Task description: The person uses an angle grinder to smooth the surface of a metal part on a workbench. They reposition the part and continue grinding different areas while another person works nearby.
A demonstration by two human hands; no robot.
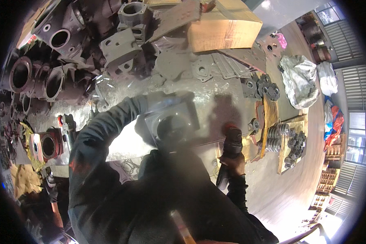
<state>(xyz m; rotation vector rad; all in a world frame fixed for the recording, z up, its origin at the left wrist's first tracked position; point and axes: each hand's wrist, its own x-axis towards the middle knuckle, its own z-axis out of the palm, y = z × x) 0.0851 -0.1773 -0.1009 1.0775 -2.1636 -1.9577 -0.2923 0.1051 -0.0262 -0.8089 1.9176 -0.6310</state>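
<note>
My left arm bends across the bench, and my left hand lies at the far edge of a square grey metal casting with a large round opening. The hand is pale and blurred, so its fingers cannot be made out. On the right, my right hand is closed round the body of a black hand-held power tool. The tool's orange-red round end points away from me, above the bench and apart from the casting. A dark shadow falls over the casting's opening.
Grey castings crowd the far left. A cardboard box stands at the back beside flat plates. Springs and dark parts sit at right. A red-framed part stands at left; below, another person's hand holds a tool.
</note>
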